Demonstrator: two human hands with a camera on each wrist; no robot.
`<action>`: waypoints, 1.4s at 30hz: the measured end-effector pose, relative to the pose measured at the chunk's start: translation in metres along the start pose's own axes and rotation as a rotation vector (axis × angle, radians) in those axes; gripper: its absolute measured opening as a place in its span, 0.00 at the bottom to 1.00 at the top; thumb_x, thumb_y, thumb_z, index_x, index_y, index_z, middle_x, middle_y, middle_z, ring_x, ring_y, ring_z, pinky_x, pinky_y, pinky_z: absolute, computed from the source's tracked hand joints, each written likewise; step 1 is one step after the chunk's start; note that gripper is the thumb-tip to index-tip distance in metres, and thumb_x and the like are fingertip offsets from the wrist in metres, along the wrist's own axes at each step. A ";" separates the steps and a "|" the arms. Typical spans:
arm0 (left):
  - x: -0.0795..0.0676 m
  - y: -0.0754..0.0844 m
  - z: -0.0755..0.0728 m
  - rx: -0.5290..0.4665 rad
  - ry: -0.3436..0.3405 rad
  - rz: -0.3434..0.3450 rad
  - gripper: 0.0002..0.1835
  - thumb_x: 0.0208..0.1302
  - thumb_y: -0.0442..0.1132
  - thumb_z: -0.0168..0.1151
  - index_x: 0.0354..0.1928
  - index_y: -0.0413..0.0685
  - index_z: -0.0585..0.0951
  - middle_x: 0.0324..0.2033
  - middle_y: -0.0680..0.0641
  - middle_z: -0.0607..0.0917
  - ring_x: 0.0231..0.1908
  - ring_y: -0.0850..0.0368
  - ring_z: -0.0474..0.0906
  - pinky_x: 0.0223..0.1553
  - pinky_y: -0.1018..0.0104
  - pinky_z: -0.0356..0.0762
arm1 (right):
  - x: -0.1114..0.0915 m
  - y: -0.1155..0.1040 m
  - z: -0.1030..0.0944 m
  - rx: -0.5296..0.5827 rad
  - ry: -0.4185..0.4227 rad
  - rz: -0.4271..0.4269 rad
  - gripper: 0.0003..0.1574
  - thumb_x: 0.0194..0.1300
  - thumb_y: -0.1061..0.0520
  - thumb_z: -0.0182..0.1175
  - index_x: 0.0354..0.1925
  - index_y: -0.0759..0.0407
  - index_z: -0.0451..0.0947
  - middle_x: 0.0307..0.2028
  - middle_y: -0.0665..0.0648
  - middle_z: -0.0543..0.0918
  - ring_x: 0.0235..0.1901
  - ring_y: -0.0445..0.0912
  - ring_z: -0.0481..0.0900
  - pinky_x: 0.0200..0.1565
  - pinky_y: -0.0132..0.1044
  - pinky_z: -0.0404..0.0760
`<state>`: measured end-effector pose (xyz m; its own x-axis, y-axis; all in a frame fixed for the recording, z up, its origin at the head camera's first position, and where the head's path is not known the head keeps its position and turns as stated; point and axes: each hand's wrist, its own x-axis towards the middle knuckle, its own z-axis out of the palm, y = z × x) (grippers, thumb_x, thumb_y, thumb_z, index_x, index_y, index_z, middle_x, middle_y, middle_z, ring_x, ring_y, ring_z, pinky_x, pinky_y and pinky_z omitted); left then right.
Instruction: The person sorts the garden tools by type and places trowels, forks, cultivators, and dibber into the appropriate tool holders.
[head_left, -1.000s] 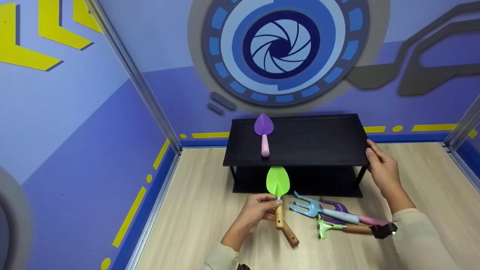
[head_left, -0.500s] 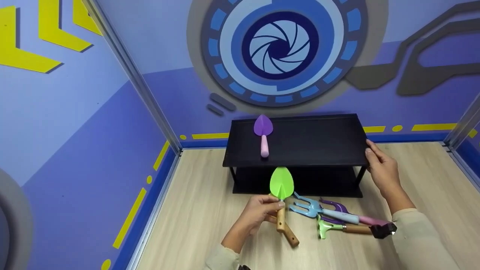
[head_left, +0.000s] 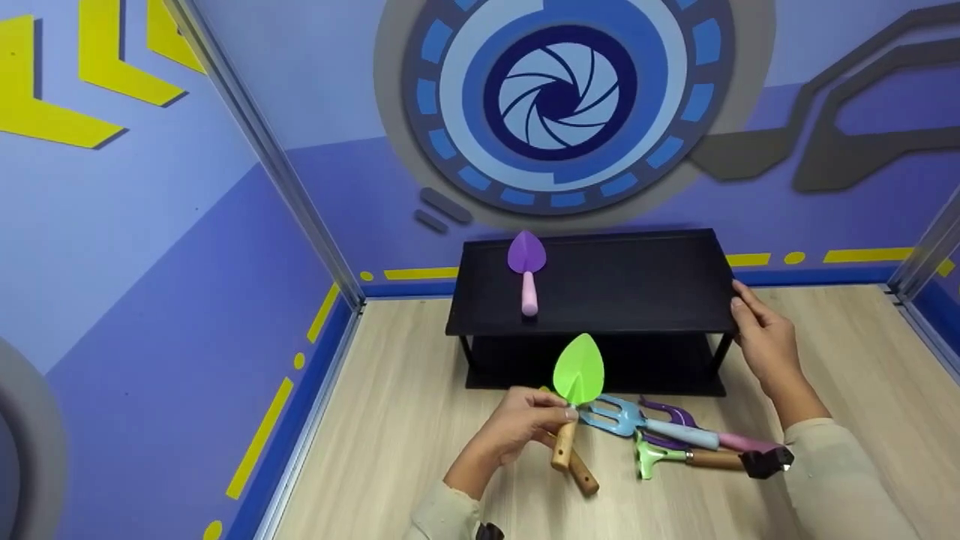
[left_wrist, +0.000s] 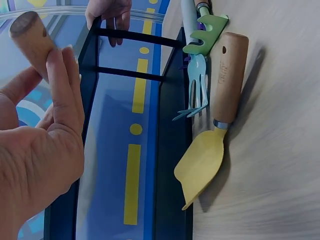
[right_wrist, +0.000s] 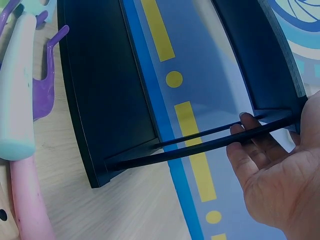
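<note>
Fingers (right_wrist: pixel 243 162) on one end of the black rack (right_wrist: pixel 105 95)

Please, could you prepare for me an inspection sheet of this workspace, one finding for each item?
Surface: pale, wooden-looking table.
Job's things: green trowel, held above the table; black shelf, purple trowel on top.
Clutter: yellow trowel, blue fork, purple fork, green rake, loose on the table before the shelf.
Grips: left hand pinches the green trowel's handle; right hand holds the shelf's right end.
Cables: nothing seen.
Surroundings: printed blue walls, metal posts in the corners.
</note>
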<state>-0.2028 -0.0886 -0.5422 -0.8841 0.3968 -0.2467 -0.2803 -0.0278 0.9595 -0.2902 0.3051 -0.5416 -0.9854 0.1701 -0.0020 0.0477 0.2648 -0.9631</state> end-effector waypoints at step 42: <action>0.043 0.050 -0.004 -0.048 0.060 0.054 0.08 0.69 0.38 0.72 0.42 0.39 0.88 0.34 0.48 0.89 0.33 0.56 0.87 0.37 0.68 0.91 | -0.001 0.000 0.001 -0.034 0.010 -0.008 0.38 0.82 0.29 0.43 0.83 0.31 0.54 0.85 0.59 0.53 0.81 0.59 0.62 0.52 0.10 0.76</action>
<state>-0.2566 -0.0769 -0.5056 -0.9191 0.3375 -0.2036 -0.2476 -0.0925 0.9644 -0.2897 0.3039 -0.5424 -0.9841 0.1774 0.0085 0.0455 0.2984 -0.9534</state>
